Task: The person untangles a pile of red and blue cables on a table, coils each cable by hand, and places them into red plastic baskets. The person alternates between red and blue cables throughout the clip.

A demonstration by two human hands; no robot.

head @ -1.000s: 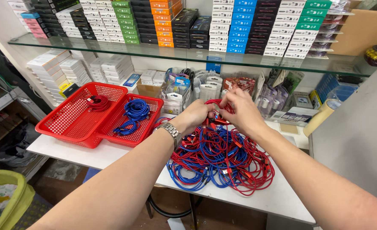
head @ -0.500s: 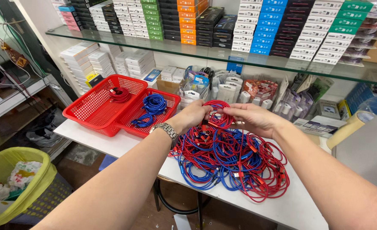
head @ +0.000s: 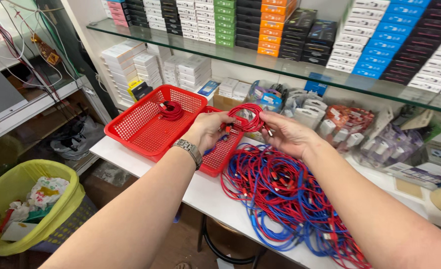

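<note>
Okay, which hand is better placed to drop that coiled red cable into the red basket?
Probably the left hand: it already hovers over the red baskets while pinching the red cable coil. The right hand sits farther away, above the cable pile.

Both hands (head: 250, 130) raised, fingers curled together

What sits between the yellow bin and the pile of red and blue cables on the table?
In the head view, two red mesh baskets lie between the yellow bin and the cable pile. The left hand hovers over the nearer basket, holding a red cable coil.
</note>
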